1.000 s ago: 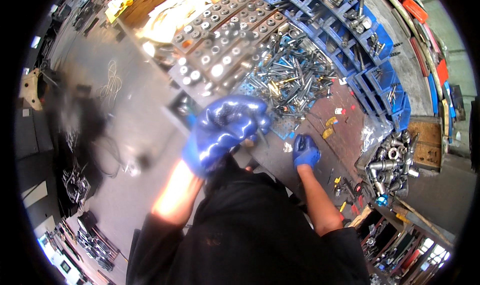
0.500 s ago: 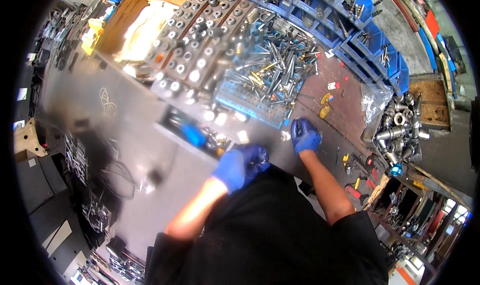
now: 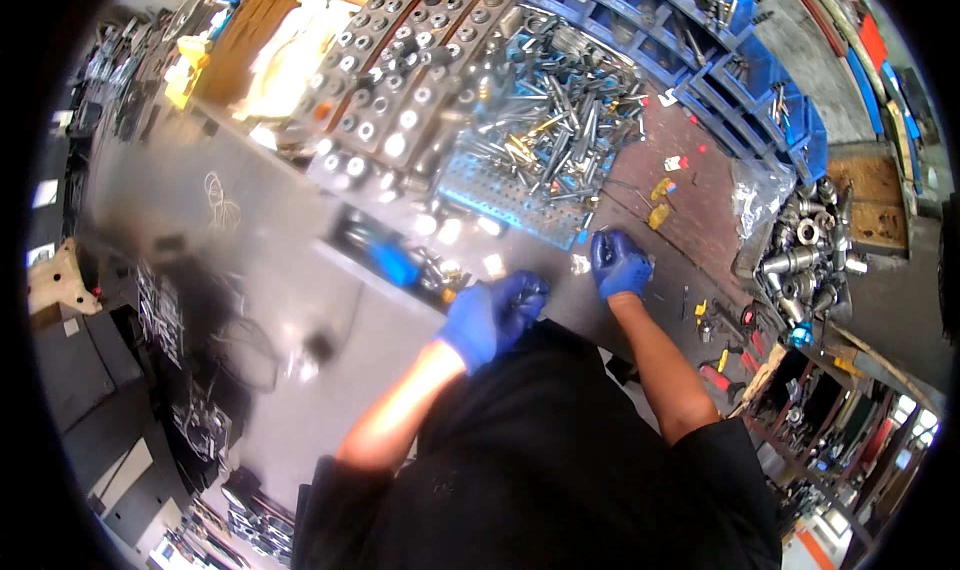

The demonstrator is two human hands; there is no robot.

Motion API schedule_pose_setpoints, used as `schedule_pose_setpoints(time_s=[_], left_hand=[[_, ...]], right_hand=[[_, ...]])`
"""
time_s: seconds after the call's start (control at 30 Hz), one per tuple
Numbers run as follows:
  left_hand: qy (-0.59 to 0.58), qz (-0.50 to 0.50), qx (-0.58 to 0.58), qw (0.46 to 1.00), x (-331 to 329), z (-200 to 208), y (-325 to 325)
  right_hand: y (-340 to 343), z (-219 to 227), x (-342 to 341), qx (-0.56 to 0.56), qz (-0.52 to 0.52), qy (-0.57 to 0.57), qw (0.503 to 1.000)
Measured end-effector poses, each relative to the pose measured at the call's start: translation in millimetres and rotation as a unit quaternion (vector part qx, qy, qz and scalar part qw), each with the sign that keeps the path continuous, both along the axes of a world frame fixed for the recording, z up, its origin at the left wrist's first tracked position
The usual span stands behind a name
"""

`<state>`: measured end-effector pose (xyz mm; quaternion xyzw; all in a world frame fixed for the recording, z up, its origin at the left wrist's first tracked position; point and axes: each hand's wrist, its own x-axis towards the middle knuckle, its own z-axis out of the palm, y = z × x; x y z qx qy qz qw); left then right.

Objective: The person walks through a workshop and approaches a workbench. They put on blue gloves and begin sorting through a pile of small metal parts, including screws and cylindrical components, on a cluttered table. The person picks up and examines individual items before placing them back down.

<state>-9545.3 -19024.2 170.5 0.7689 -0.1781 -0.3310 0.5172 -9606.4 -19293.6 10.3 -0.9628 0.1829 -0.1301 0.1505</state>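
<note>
since one second ago, the left hand (image 3: 492, 315) has come down from over the long open box (image 3: 370, 277), so more of the box shows now. it is just beside the near end of the box, close to the person's dark clothes. the right hand (image 3: 620, 265) is in about the same place on the bench (image 3: 560, 300). both hands wear blue gloves, and the fingers are curled in tight. i can't tell if either hand has something small inside.

a small pale scrap (image 3: 580, 264) is just beside the right hand, on its left. the box has a bright blue thing (image 3: 393, 263) in it. past the hands is a blue tray (image 3: 510, 207) with lots of holes, and a big messy heap of metal sticks (image 3: 570, 130) lies on it. left of the heap, round metal pieces (image 3: 397, 144) stand in rows. blue bins (image 3: 735, 95) curve around behind the heap. on the right are a clear bag (image 3: 760, 195) and a pile of shiny metal parts (image 3: 795, 260).
</note>
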Motion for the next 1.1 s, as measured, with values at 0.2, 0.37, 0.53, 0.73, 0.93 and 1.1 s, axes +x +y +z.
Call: schedule_pose_setpoints(time_s=[0.2,0.37,0.53,0.73,0.93,1.1], left_hand=[[-0.063,0.006,-0.027,0.998,-11.7,-46.2,9.9],[0.003,-0.083,-0.050,0.995,-28.3,-71.2,30.9],[0.156,-0.059,-0.035,0.985,-11.5,-19.3,-18.0],[0.083,-0.084,-0.029,0.993,-11.1,8.0,-56.2],[0.005,-0.123,-0.004,0.992,-16.9,7.4,-79.2],[-0.054,-0.156,0.020,0.986,-19.5,15.1,-95.4]], right_hand=[[-6.0,15.8,3.0,0.101,0.037,0.026,0.994],[11.4,22.2,-19.1,0.118,0.030,0.116,0.986],[-11.5,8.3,-8.2,0.120,0.019,0.120,0.985],[-12.1,34.0,-9.0,0.130,0.026,0.116,0.984],[-15.2,23.3,-11.1,0.149,0.025,0.090,0.984],[-19.5,30.6,-13.9,0.174,0.042,0.091,0.980]])
